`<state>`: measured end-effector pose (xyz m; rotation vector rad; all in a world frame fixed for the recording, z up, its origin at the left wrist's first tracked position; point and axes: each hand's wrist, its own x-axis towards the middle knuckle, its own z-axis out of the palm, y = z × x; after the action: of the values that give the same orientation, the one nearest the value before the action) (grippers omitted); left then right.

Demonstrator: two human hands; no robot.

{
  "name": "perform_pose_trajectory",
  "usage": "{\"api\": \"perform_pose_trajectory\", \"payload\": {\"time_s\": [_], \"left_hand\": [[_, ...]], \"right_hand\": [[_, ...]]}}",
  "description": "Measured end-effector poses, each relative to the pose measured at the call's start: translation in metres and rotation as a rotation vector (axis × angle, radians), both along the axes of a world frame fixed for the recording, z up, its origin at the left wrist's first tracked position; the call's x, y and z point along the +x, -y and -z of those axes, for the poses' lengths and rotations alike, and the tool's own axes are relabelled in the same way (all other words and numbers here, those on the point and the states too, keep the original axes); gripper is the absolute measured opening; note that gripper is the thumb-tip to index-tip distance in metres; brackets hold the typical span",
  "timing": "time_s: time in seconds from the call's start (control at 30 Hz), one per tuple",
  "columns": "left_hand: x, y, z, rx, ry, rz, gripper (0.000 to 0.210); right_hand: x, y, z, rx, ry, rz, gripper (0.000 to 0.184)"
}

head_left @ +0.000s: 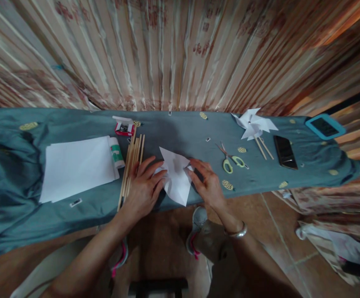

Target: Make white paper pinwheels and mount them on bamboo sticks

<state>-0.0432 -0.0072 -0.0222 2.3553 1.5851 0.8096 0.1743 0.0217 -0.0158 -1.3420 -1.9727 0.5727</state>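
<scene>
A white paper (177, 176) with cut, partly folded corners lies in front of me on the cloth-covered table. At its left edge, my left hand (144, 186) has thumb and index finger closed on a flap, while its other fingers stretch out over the wooden sticks. Opposite, my right hand (209, 184) pinches the paper's upper right part between thumb and fingers. Several thin wooden sticks (132, 159) lie just left of the paper, partly hidden by my left hand. Scissors (228, 157) with pale green handles rest open-bladed to the right.
Stacked white sheets (77, 165) lie left, beside a green-and-white roll (116, 152). Behind the sticks stands an open red box (124, 127) of small metal pieces. Rightward are white paper pinwheels (254, 123) on sticks, a black phone (285, 152) and a blue-framed device (325, 126). Curtains hang behind.
</scene>
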Motion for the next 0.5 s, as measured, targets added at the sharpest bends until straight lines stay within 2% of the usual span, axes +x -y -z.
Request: {"api": "perform_pose_trajectory", "payload": {"time_s": [0.2, 0.5], "left_hand": [[0.0003, -0.0008, 0.0, -0.025, -0.034, -0.009, 0.03], [0.0023, -0.0057, -0.0018, -0.05, 0.003, -0.004, 0.03]], "right_hand": [[-0.0091, 0.0035, 0.0043, 0.018, 0.058, -0.142, 0.032], [-0.012, -0.0048, 0.0082, -0.009, 0.037, -0.127, 0.037]]}}
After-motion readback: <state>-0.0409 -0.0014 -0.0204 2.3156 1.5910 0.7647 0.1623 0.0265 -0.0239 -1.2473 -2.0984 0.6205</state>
